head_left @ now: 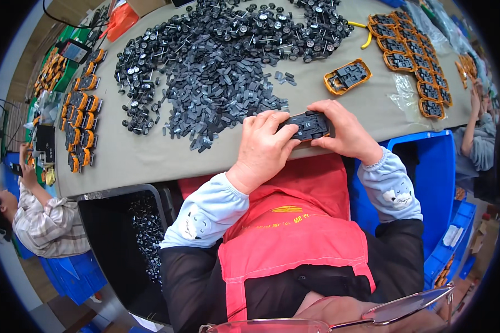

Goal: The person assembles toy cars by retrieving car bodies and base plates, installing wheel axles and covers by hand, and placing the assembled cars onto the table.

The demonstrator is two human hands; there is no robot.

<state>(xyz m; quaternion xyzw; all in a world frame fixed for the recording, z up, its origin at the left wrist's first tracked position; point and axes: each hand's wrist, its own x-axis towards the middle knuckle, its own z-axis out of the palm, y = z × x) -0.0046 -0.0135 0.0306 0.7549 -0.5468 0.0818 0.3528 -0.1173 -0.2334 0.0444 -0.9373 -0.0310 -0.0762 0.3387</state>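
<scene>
At the near edge of the counter (150,158), gripped a car (312,126) between the left hand (264,141) and the right hand (347,132), with its dark underside turned up. Pinched one end in the left hand, with thumb and fingers closed on it. Wrapped the right hand round the other end, with index finger over the far corner and thumb at the near one. Wore pale blue oversleeves (203,223) over black sleeves (191,277), and a red apron (294,244) in front.

Had a second car (347,77) just beyond the right hand, apart from it, lying underside up in an orange shell. Faced a wide heap of grey pieces (216,91) beyond the left hand, with a few loose at its right. Along the far side of that heap, had wheels (310,43) piled on axles. Farther right, near a yellow strip (366,40), had rows of cars (399,61) packed close, with clear film (404,99) beside them. On the left of the counter, had more cars (88,121) in a cluster, and beyond these a red bag (122,22).

Below the near edge, had a black bin (108,238) at the left, with small parts (145,233) inside, and a blue bin (436,161) at the right. Farther out, had a co-worker in plaid (50,226) at the left and another in grey (479,140) at the right.
</scene>
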